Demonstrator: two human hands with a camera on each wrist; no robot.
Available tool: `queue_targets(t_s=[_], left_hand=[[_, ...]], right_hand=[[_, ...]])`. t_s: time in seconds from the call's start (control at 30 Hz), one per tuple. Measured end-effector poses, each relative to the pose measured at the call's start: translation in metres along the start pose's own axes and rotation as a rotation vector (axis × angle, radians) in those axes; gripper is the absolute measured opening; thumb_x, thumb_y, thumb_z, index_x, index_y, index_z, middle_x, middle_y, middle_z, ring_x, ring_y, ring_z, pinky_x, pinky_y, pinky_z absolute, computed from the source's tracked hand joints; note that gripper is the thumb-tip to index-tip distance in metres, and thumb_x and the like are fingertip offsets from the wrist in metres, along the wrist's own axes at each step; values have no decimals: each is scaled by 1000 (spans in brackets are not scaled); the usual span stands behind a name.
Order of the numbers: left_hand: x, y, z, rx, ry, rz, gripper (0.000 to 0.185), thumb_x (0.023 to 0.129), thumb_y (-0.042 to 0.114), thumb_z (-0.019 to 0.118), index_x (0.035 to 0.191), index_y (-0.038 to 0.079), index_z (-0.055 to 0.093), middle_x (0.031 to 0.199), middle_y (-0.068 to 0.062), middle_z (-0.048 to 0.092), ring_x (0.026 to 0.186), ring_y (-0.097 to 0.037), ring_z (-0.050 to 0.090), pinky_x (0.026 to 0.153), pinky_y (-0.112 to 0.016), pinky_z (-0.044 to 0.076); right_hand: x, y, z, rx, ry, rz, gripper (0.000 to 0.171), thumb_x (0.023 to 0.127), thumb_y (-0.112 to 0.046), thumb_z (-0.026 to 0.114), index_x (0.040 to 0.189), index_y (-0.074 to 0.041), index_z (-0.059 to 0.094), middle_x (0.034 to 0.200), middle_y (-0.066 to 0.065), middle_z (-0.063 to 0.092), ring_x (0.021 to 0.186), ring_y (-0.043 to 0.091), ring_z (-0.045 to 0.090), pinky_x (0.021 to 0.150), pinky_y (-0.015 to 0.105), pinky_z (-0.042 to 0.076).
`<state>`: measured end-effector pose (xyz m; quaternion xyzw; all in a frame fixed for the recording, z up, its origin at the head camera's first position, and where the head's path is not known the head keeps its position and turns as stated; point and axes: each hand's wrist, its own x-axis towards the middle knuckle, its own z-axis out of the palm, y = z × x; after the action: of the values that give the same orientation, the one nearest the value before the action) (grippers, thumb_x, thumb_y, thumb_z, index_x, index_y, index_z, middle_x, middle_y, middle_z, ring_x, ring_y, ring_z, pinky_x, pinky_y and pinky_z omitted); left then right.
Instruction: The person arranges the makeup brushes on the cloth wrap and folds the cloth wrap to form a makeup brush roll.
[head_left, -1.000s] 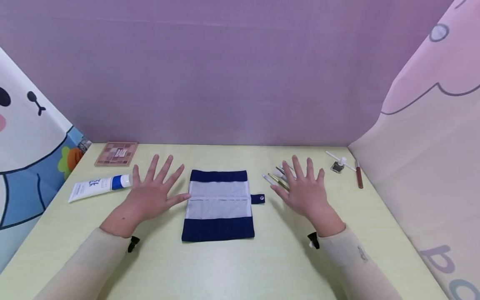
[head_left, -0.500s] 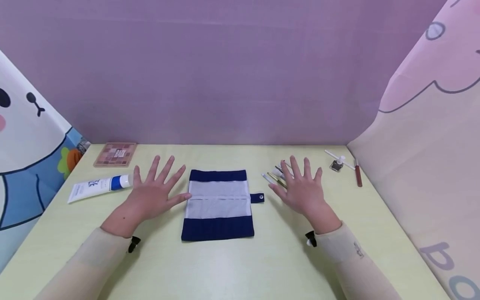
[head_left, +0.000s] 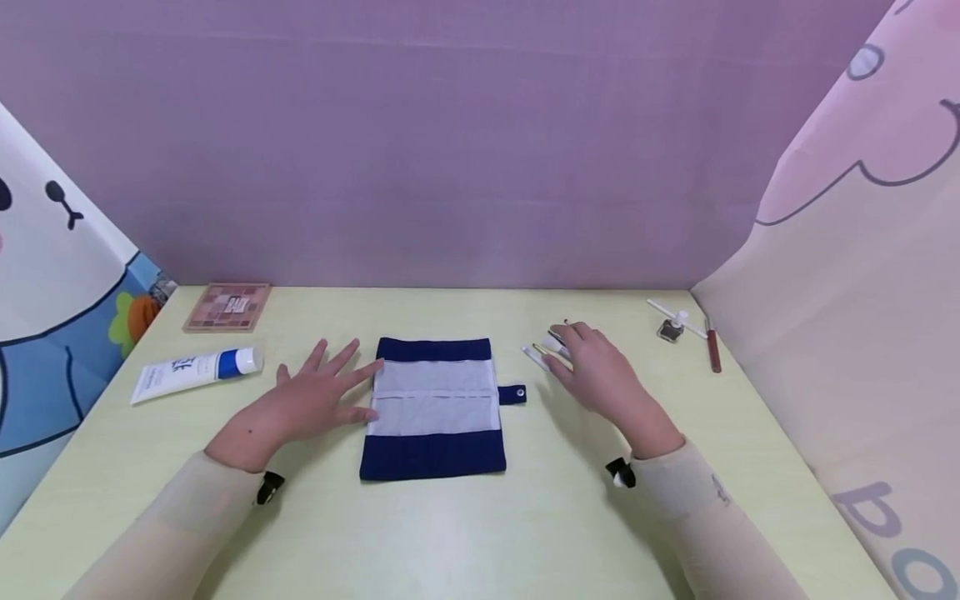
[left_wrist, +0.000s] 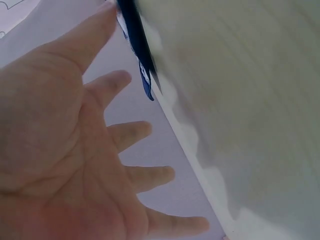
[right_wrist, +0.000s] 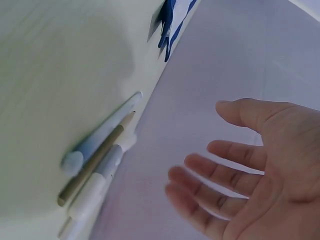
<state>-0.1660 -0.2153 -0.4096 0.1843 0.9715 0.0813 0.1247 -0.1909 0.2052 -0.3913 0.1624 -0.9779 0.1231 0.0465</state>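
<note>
A navy and pale grey cloth case (head_left: 437,417) lies spread flat mid-table, its snap tab (head_left: 512,394) pointing right. My left hand (head_left: 307,404) is at its left edge, fingers spread; the head view cannot settle whether the thumb and index finger touch the cloth. Over several slim sticks, pen- or brush-like, my right hand (head_left: 600,375) hovers with relaxed, slightly bent fingers. The right wrist view shows that palm holding nothing, apart from a gold stick (right_wrist: 95,160), a pale blue one (right_wrist: 105,130) and a white one (right_wrist: 90,195). In the head view the hand partly covers them.
On the left lie a white tube (head_left: 183,375) with a blue band and a pink palette (head_left: 227,307). At the far right are a small dark bottle (head_left: 671,328), a white stick (head_left: 658,307) behind it and a reddish-brown tube (head_left: 713,350). Curtains border the table's back and sides.
Both hands were spread flat in the air. Now the right fingers have bent and drawn together over the sticks, and the left hand has turned slightly toward the case's left edge.
</note>
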Motion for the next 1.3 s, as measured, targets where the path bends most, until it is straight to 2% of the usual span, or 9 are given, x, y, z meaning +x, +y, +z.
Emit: queue_targets(t_s=[0.2, 0.37, 0.5, 0.63, 0.87, 1.03, 1.3], left_hand=[[2, -2, 2, -4, -47, 9, 83, 98, 68, 63, 168, 32, 37, 178, -23, 21, 158, -68, 13, 101, -99, 23], [4, -3, 3, -17, -85, 3, 80, 99, 68, 62, 167, 33, 39, 178, -26, 20, 156, -70, 14, 99, -100, 24], [5, -2, 2, -22, -107, -4, 80, 98, 69, 61, 167, 33, 39, 176, -28, 21, 154, -73, 15, 96, -100, 25], [5, 0, 0, -27, -116, -12, 80, 99, 68, 62, 166, 32, 40, 176, -28, 21, 154, -73, 15, 96, -100, 25], [4, 1, -1, -34, -127, -13, 79, 100, 67, 62, 167, 32, 39, 177, -28, 20, 154, -73, 14, 97, -100, 24], [4, 2, -2, -31, -138, -14, 78, 100, 66, 60, 167, 32, 38, 177, -28, 19, 155, -72, 12, 98, -100, 23], [4, 2, -2, -23, -138, -12, 78, 101, 65, 61, 167, 31, 38, 177, -28, 19, 155, -73, 13, 98, -100, 24]], right_hand=[[9, 9, 8, 248, -62, 40, 53, 105, -24, 69, 151, -2, 55, 137, 21, 68, 110, 35, 74, 91, 49, 64], [17, 19, 14, 427, -146, 61, 51, 104, -13, 68, 151, 1, 55, 135, 22, 69, 112, 34, 74, 89, 43, 65], [20, 25, 20, 499, -201, 76, 49, 103, -7, 67, 150, 2, 55, 136, 24, 68, 115, 34, 72, 90, 39, 65], [22, 28, 24, 506, -224, 78, 47, 102, -3, 65, 147, 4, 57, 132, 22, 68, 114, 31, 72, 90, 36, 64], [26, 30, 26, 401, -242, 48, 46, 98, -1, 67, 143, 4, 60, 118, 17, 73, 103, 24, 70, 89, 38, 62], [29, 27, 26, 332, -269, 47, 46, 95, 1, 69, 141, 1, 64, 116, 15, 76, 100, 24, 70, 89, 40, 61], [31, 23, 30, 306, -286, 48, 44, 91, 8, 68, 134, 3, 66, 113, 17, 76, 100, 27, 70, 92, 43, 62]])
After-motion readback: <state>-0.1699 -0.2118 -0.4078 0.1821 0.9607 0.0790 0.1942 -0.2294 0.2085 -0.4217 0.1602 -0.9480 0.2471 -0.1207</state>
